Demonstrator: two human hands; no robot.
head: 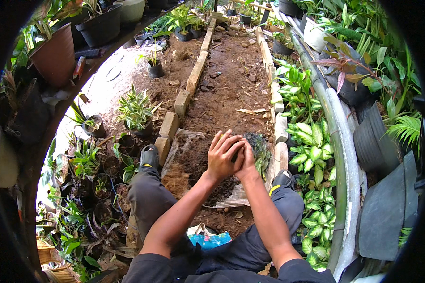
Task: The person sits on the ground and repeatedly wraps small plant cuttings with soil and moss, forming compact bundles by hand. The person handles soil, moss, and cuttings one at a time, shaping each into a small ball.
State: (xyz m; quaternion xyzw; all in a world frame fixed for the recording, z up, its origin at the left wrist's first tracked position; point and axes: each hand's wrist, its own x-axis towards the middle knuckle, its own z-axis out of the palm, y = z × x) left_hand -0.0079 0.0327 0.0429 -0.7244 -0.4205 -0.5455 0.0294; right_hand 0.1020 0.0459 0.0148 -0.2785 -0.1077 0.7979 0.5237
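My left hand (224, 155) and my right hand (247, 160) are cupped against each other, fingers overlapping. Between them shows part of what looks like a dark clump of soil (235, 155); my fingers hide most of it. Below the hands, a pale plastic sheet (230, 202) lies on the ground between my feet. Dark soil mix (194, 152) covers much of that sheet. At its near left is a heap of brown fibre (175, 179), probably coconut husk. To the right of my hands lies a dark netted bundle (256, 143) beside some green leaves (262, 161).
Brick edging (181, 102) on the left and more bricks (280, 128) on the right line the dirt path (233, 88). Potted plants (136, 113) crowd the left. Variegated plants (311, 148) grow beside a bamboo rail (334, 141). A blue floral bag (210, 240) sits between my legs.
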